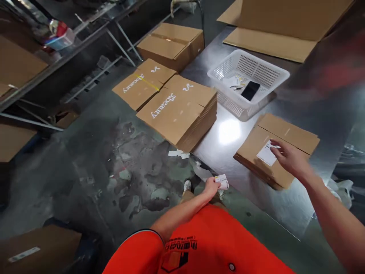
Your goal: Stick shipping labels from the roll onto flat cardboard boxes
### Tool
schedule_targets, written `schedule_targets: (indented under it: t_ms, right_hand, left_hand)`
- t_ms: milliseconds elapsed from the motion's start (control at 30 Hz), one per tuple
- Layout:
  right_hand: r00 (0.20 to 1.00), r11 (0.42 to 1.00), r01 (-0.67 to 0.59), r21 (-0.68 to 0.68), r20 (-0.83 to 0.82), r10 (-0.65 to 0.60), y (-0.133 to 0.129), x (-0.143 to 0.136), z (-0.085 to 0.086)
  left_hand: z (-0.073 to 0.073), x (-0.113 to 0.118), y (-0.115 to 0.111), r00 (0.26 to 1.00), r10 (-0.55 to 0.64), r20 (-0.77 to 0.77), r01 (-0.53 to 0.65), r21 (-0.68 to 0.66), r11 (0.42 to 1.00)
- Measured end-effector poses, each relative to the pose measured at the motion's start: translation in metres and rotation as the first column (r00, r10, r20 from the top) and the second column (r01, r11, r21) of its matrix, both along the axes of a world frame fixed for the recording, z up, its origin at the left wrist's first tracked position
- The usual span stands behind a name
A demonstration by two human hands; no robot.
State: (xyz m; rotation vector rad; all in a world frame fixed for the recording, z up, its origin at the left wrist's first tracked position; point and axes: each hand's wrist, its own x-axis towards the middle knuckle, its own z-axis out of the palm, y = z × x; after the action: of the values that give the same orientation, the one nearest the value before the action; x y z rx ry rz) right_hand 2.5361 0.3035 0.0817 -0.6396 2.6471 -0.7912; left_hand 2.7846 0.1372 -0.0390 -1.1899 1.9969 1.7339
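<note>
My left hand [211,189] is closed on a strip of printed labels [221,182] in front of my body, beside the table edge. A pale paper strip [202,172] hangs close to that hand. My right hand [288,156] reaches over a stack of flattened cardboard boxes [285,131] on the metal table. Its thumb and fingers are apart, with the fingertips at the edge of a white label [267,153] on the top box. Whether the fingertips press on the label I cannot tell.
A white plastic basket [248,108] with a dark phone [251,90] and papers stands on the metal table [211,140]. Left of it lie stacks of printed flat boxes [176,110]. A closed carton [171,42] and a large open carton [273,42] are behind. Paper scraps [179,153] lie near the table edge.
</note>
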Motion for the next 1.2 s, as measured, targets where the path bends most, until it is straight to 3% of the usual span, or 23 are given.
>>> schedule_targets:
  t_ms: [67, 133, 200, 267, 367, 500, 600, 667, 800, 933, 1067, 1200]
  right_hand:
    - [0.993, 0.993, -0.117, -0.031, -0.037, 0.116, -0.028, 0.012, 0.011]
    - [0.954, 0.951, -0.291, -0.102, 0.043, 0.297, -0.056, 0.033, 0.022]
    - [0.83, 0.844, -0.516, -0.149, 0.157, 0.535, -0.085, 0.062, 0.03]
    - [0.672, 0.701, -0.702, -0.123, 0.209, 0.71, -0.115, 0.095, 0.035]
    - [0.548, 0.552, -0.834, -0.007, 0.119, 0.828, -0.162, 0.139, 0.046]
    - [0.474, 0.487, -0.872, 0.056, -0.16, 0.866, -0.233, 0.184, 0.074]
    - [0.482, 0.52, -0.853, 0.042, -0.315, 0.817, -0.291, 0.213, 0.103]
    - [0.534, 0.576, -0.818, -0.007, -0.381, 0.755, -0.327, 0.228, 0.123]
    - [0.641, 0.708, -0.706, -0.032, -0.454, 0.619, -0.377, 0.242, 0.152]
    - [0.701, 0.843, -0.535, 0.052, -0.53, 0.477, -0.394, 0.246, 0.159]
    - [0.775, 0.876, -0.48, 0.04, -0.449, 0.445, -0.39, 0.261, 0.154]
    - [0.886, 0.909, -0.414, -0.045, -0.249, 0.392, -0.378, 0.246, 0.152]
  left_hand:
    - [0.017, 0.003, 0.0, 0.999, -0.016, -0.034, 0.013, -0.068, 0.998]
    - [0.038, 0.009, -0.007, 0.991, -0.09, -0.1, 0.075, -0.15, 0.986]
    - [0.061, 0.02, -0.024, 0.966, -0.183, -0.18, 0.138, -0.238, 0.962]
    - [0.082, 0.035, -0.05, 0.943, -0.225, -0.245, 0.14, -0.319, 0.937]
    - [0.106, 0.064, -0.097, 0.921, -0.171, -0.349, 0.036, -0.361, 0.932]
    - [0.125, 0.104, -0.171, 0.811, -0.063, -0.581, -0.129, -0.283, 0.951]
    - [0.137, 0.128, -0.229, 0.7, 0.131, -0.702, -0.378, -0.209, 0.902]
    - [0.144, 0.141, -0.265, 0.667, 0.201, -0.717, -0.443, -0.166, 0.881]
    - [0.154, 0.157, -0.318, 0.66, 0.129, -0.74, -0.291, -0.093, 0.952]
    - [0.161, 0.158, -0.346, 0.644, 0.185, -0.743, -0.258, 0.016, 0.966]
    - [0.178, 0.141, -0.355, 0.659, 0.17, -0.733, -0.027, 0.203, 0.979]
    - [0.182, 0.119, -0.355, 0.692, 0.051, -0.72, 0.246, 0.302, 0.921]
